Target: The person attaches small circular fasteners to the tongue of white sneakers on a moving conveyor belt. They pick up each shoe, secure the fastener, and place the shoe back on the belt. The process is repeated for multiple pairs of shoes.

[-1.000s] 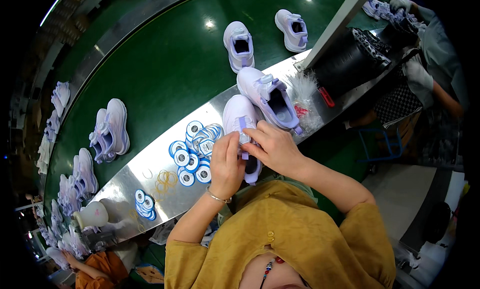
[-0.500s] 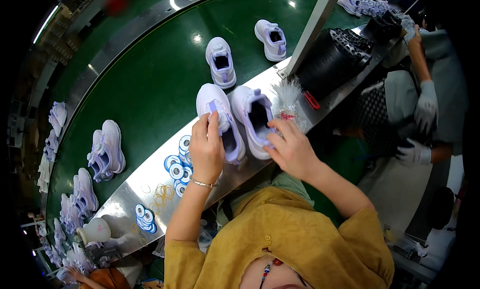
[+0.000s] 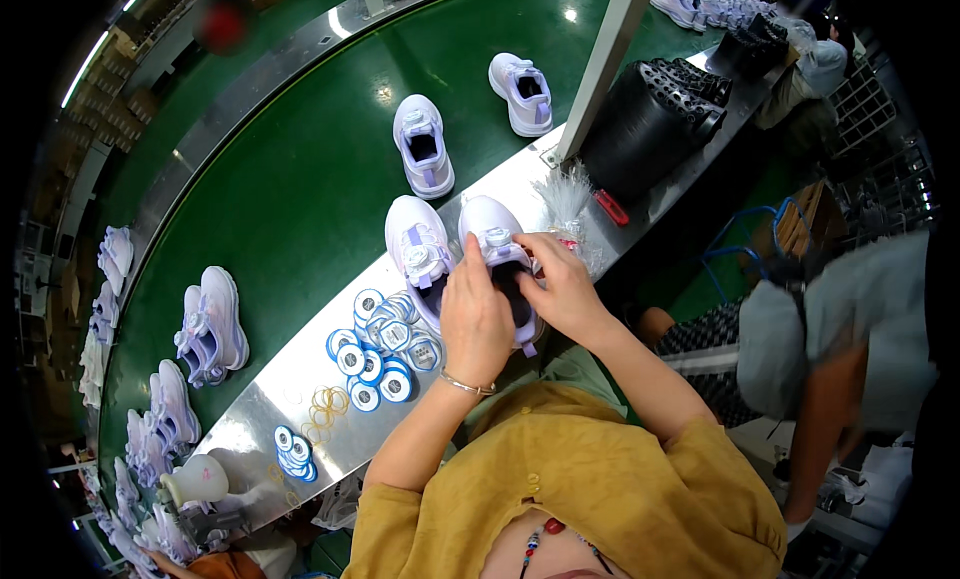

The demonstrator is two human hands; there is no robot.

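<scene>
Two white-and-lilac sneakers stand side by side on the metal ledge before me, toes pointing away. My left hand (image 3: 478, 311) grips the left side of the right-hand sneaker (image 3: 488, 215), fingertips near its lacing. On the opposite side, my right hand (image 3: 562, 287) pinches the collar, its thumb at the dark opening. Between them the tongue and part of the inside are hidden. The left-hand sneaker (image 3: 412, 224) stands just beside, touched by neither hand's fingertips as far as I can see; my left hand covers part of its heel.
Round blue-and-white tags (image 3: 385, 344) and yellow rubber bands (image 3: 328, 404) lie on the metal ledge (image 3: 250, 409). More sneakers (image 3: 422, 144) stand on the green belt (image 3: 300, 179). A red cutter (image 3: 611, 208), clear plastic ties (image 3: 565, 197), a black bin (image 3: 640, 129) and a post (image 3: 600, 69) are rightward. A co-worker (image 3: 850, 319) bends nearby.
My left hand has moved from the left-hand sneaker to the right-hand one. My right hand has shifted forward along its collar. The co-worker's arm has lowered, and the view has shifted slightly.
</scene>
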